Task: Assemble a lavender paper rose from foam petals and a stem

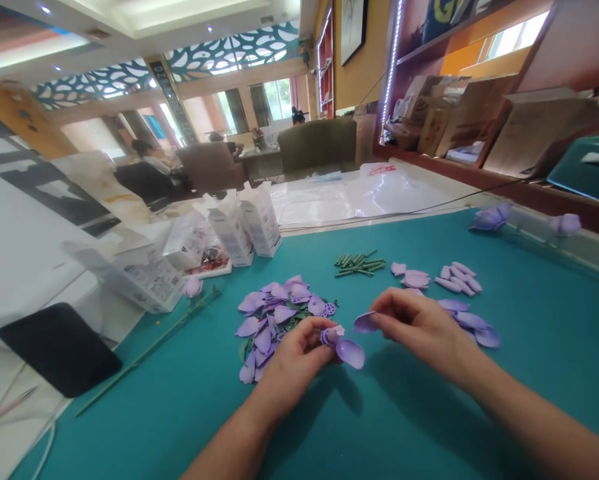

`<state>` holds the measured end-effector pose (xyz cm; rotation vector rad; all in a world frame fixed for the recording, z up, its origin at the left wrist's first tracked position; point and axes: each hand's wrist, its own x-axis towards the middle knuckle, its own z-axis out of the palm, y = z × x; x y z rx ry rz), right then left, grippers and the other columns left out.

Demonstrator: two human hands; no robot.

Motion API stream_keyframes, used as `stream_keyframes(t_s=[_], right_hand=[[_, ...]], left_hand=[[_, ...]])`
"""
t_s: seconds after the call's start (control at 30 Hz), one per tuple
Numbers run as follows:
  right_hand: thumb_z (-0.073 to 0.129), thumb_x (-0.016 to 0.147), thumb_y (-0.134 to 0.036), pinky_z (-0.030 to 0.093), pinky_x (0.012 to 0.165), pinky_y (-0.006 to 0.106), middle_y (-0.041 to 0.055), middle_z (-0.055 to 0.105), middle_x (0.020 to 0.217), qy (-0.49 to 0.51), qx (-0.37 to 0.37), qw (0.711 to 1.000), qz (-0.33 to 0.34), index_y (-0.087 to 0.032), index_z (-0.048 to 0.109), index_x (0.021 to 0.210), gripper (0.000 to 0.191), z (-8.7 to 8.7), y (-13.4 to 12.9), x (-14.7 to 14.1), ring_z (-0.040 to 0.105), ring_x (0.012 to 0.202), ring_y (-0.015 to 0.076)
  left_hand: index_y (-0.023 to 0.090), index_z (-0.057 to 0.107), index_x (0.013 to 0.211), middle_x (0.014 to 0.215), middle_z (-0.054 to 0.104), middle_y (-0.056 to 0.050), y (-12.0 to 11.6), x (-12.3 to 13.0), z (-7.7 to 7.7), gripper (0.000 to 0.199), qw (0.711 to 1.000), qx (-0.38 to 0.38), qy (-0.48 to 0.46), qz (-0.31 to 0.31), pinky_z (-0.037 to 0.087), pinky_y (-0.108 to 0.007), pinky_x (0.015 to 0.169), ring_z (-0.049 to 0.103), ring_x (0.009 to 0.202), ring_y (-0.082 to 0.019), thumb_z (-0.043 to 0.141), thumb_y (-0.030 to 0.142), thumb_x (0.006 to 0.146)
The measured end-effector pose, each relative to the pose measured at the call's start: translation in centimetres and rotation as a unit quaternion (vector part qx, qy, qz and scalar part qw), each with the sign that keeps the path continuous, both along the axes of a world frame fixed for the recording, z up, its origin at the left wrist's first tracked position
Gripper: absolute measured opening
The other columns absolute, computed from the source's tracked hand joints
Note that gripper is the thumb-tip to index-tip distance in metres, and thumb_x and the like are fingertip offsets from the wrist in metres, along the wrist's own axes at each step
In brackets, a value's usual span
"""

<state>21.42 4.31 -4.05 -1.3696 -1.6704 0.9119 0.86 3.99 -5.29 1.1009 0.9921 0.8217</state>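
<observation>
From here, the left hand (299,360), gripping a lilac flower (334,334), hides its base; one cupped petal (351,354) juts; the right hand (413,321) pinches a second petal (363,323).

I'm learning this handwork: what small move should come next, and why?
Probably bring the curved purple petal in the right hand across to the small purple flower piece in the left hand: that piece shows one spread petal, and a gap separates it from the right hand's petal.

I see a small, pale-tipped lilac flower core (335,333) tilted midair, a broad cupped purple petal (351,354) jutting beside it, a curved lilac petal (363,323) held nearby, apart.
</observation>
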Motion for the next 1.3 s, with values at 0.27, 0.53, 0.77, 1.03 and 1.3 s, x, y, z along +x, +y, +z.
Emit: stream_keyframes(t_s=[0.27,0.53,0.77,1.03,1.3], right_hand=[[0.048,0.089,-0.024,0.04,0.051,0.023,-0.0017,0.062,0.067,-0.136,0.159,0.978,0.017,-0.023,0.059,0.083,0.013,-0.4,-1.4,-0.8,0.054,0.058,0.0121],[0.05,0.091,-0.017,0.043,0.057,0.024,0.0007,0.062,0.074,-0.141,0.281,0.949,0.017,-0.022,0.059,0.085,0.012,-0.3,-1.7,-0.9,0.057,0.067,0.0134],[0.05,0.09,-0.014,0.044,0.059,0.025,0.0015,0.061,0.073,-0.146,0.317,0.937,0.027,-0.021,0.057,0.083,0.012,-0.5,-1.6,-1.1,0.055,0.068,0.0136],[0.049,0.089,-0.013,0.043,0.056,0.024,0.0015,0.06,0.07,-0.159,0.336,0.928,0.03,-0.021,0.057,0.08,0.014,-0.7,-1.7,-1.4,0.055,0.064,0.0134],[0.05,0.089,-0.012,0.043,0.058,0.024,0.0014,0.059,0.071,-0.172,0.349,0.92,0.048,-0.02,0.057,0.081,0.013,-0.8,-1.6,-1.4,0.055,0.065,0.0132]], left_hand=[[0.017,0.059,0.107,0.095,0.069,-0.008,-0.4,-0.1,-0.2,0.025,0.993,0.097,0.068,-0.014,0.047,-0.032,0.084,0.063,0.091,-0.019,0.059,0.023,0.083],[0.02,0.061,0.11,0.097,0.069,-0.006,-0.4,-0.4,-0.4,0.027,0.969,0.174,0.176,-0.021,0.047,-0.031,0.083,0.063,0.09,-0.019,0.053,0.019,0.085],[0.021,0.062,0.111,0.1,0.069,-0.005,-0.4,-0.3,0.0,0.029,0.954,0.204,0.22,-0.019,0.046,-0.031,0.083,0.061,0.09,-0.019,0.05,0.018,0.086],[0.023,0.063,0.111,0.102,0.069,-0.004,-0.6,-0.4,-0.1,0.027,0.947,0.221,0.233,-0.021,0.046,-0.029,0.083,0.062,0.09,-0.019,0.05,0.021,0.087],[0.022,0.063,0.11,0.102,0.07,-0.003,-0.6,-0.3,0.1,0.026,0.942,0.228,0.245,-0.022,0.045,-0.029,0.084,0.062,0.092,-0.018,0.051,0.021,0.087]])
